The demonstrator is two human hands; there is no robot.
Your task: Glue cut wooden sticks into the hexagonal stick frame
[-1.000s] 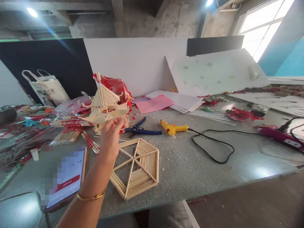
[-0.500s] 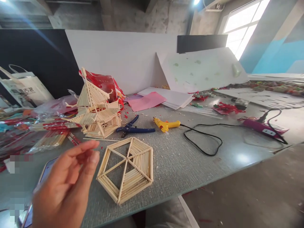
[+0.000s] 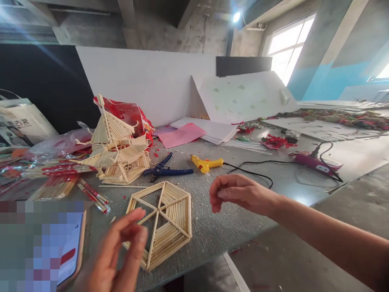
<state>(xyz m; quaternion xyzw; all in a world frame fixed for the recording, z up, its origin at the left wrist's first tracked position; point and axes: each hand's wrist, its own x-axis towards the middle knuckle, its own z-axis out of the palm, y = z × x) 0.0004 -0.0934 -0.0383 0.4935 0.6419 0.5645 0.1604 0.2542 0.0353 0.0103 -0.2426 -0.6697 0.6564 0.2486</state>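
A hexagonal frame of thin wooden sticks (image 3: pixel 173 237) lies flat on the grey table, with spokes meeting at its centre and several sections filled with parallel sticks. Over its left edge hovers my left hand (image 3: pixel 121 251), slightly blurred, thumb and forefinger apart and nothing between them. To the right of the frame, my right hand (image 3: pixel 240 192) is in the air with loosely bent fingers; I see nothing in it. Behind the frame lie blue-handled cutters (image 3: pixel 170 170) and a yellow hot glue gun (image 3: pixel 208 163), the latter just beyond my right hand.
A pagoda model of sticks (image 3: pixel 117 142) stands at the back left. Bagged sticks (image 3: pixel 54 186) and a phone (image 3: pixel 71 251) are on the left. A black cord (image 3: pixel 258 162) runs to a purple power strip (image 3: pixel 316 163). Pink paper (image 3: pixel 182 136) lies farther back.
My right hand has come into view from the right. My left hand has moved right, over the frame's edge. The view has shifted, and more of the phone shows.
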